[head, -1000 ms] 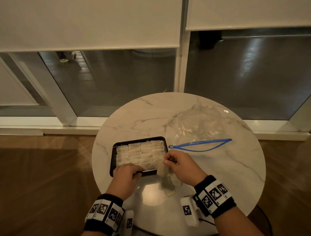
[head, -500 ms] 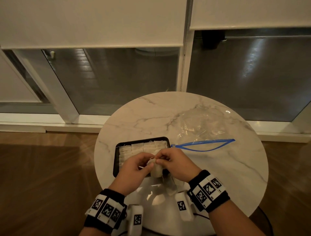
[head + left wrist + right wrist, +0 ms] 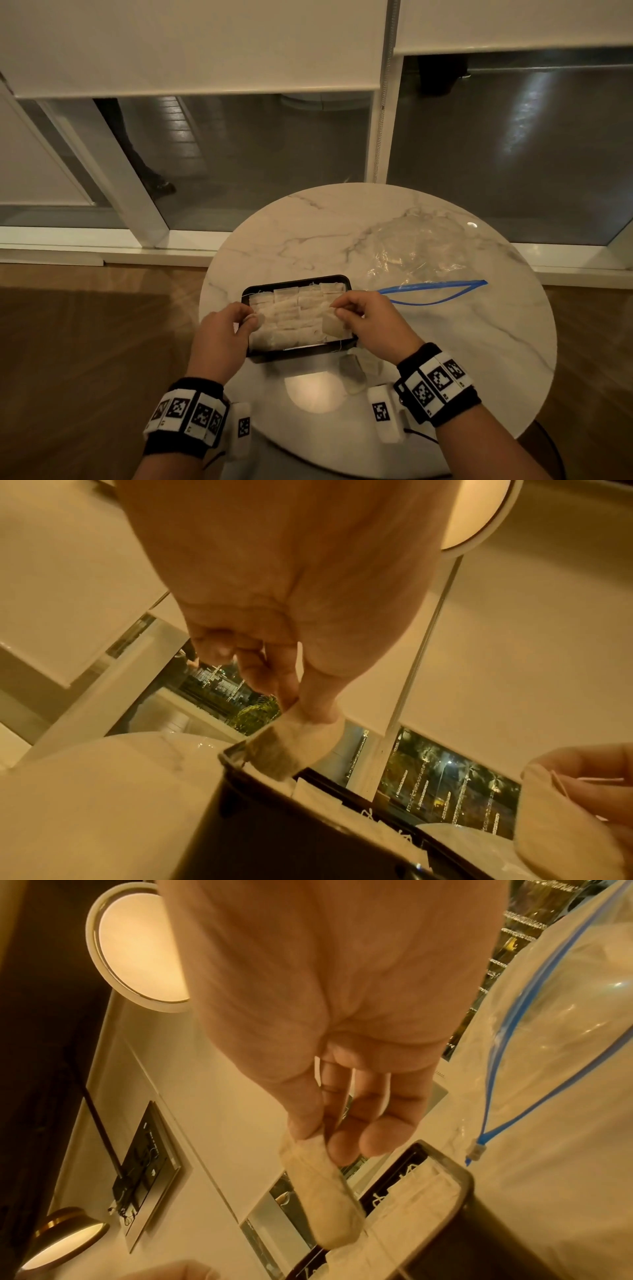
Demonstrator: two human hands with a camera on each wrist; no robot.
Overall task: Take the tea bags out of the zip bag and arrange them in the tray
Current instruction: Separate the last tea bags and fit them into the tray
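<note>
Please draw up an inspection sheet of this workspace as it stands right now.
Surface: round white marble table, glossy, with a lamp glare near the front edge.
Job's things: black tray nearly filled with rows of tea bags; zip bag lies open behind the tray to the right, looking empty; a few loose tea bags lie in front of the tray.
Clutter: nothing seen.
Hands: left hand pinches a tea bag at the tray's left edge; right hand pinches another tea bag over the tray's right end.
Cables: a dark lead by the right wristband.
Surroundings: windows with lowered roller blinds, wooden floor.
</note>
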